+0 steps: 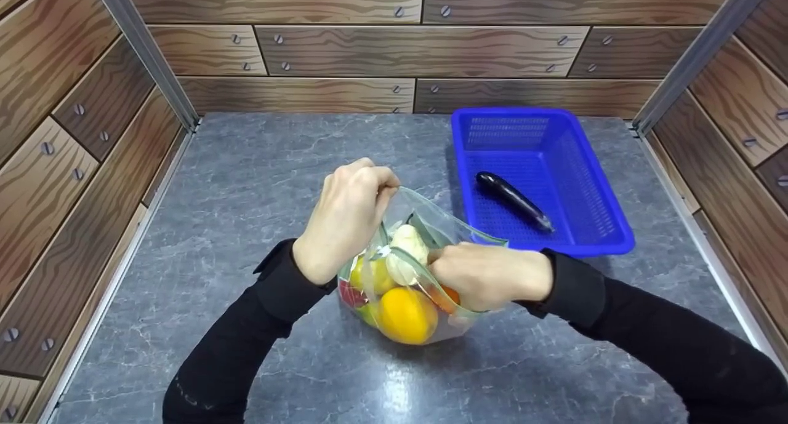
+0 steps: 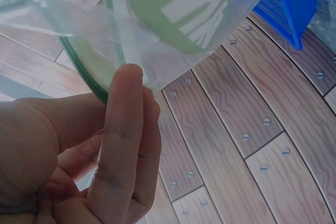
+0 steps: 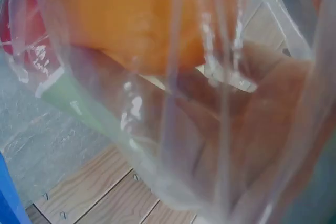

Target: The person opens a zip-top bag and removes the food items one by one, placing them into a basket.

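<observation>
My left hand [image 1: 348, 218] pinches the green-edged rim of a clear zip bag [image 1: 425, 208] between thumb and fingers, as the left wrist view also shows. Inside the bag lie a yellow-orange fruit [image 1: 407, 316], a yellow one [image 1: 373, 276], a pale whitish vegetable [image 1: 407, 252] and something red [image 1: 352, 292]. Reaching into the bag's mouth from the right, my right hand [image 1: 483, 273] is seen through the plastic in the right wrist view. Its fingers [image 3: 194, 129] curl under a round orange fruit [image 3: 136, 19]. In the head view its fingertips are partly hidden.
A blue plastic basket [image 1: 591, 184] stands at the back right, behind the right hand. A dark eggplant [image 1: 514, 200] lies in it. Wood-patterned panels [image 1: 418, 52] enclose the grey marbled tabletop [image 1: 277, 165] at the back and both sides.
</observation>
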The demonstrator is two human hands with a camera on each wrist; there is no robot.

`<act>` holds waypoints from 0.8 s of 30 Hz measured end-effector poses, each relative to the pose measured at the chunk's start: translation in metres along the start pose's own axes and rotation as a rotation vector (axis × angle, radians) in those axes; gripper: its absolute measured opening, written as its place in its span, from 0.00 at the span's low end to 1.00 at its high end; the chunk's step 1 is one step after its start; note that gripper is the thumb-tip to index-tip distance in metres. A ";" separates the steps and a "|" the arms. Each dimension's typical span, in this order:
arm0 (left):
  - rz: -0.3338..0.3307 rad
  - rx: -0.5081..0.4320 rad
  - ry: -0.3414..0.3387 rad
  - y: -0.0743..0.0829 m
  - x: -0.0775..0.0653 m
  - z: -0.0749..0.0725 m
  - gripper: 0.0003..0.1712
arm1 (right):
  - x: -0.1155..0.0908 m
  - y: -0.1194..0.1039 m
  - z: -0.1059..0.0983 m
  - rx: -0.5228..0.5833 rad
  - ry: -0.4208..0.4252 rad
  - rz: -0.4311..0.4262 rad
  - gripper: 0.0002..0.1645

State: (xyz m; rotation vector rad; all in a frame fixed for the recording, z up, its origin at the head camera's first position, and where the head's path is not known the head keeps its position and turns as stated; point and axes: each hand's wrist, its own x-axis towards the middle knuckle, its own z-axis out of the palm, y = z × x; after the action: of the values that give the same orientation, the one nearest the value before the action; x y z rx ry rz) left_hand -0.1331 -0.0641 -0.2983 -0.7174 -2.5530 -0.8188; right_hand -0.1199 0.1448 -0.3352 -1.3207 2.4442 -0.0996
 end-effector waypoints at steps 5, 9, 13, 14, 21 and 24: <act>-0.003 0.008 0.005 0.000 0.001 0.000 0.06 | -0.015 -0.002 -0.018 -0.018 0.143 0.016 0.24; 0.006 0.016 0.027 0.000 0.001 0.000 0.06 | -0.034 -0.002 -0.038 0.008 0.273 -0.021 0.31; 0.011 0.017 0.038 -0.001 0.001 0.000 0.07 | -0.055 0.003 -0.056 0.062 0.389 -0.072 0.31; 0.009 0.018 0.038 -0.001 0.001 0.000 0.07 | -0.060 0.005 -0.060 0.075 0.415 -0.079 0.31; -0.006 0.022 0.031 -0.002 0.001 -0.001 0.07 | -0.089 0.028 -0.078 0.145 0.563 -0.082 0.32; -0.001 0.021 0.031 -0.002 0.001 -0.001 0.07 | -0.095 0.042 -0.080 0.142 0.605 -0.035 0.31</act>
State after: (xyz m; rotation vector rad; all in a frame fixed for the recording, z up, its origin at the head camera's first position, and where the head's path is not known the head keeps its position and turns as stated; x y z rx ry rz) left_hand -0.1351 -0.0662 -0.2978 -0.6911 -2.5310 -0.7957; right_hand -0.1341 0.2377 -0.2435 -1.4211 2.8200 -0.7679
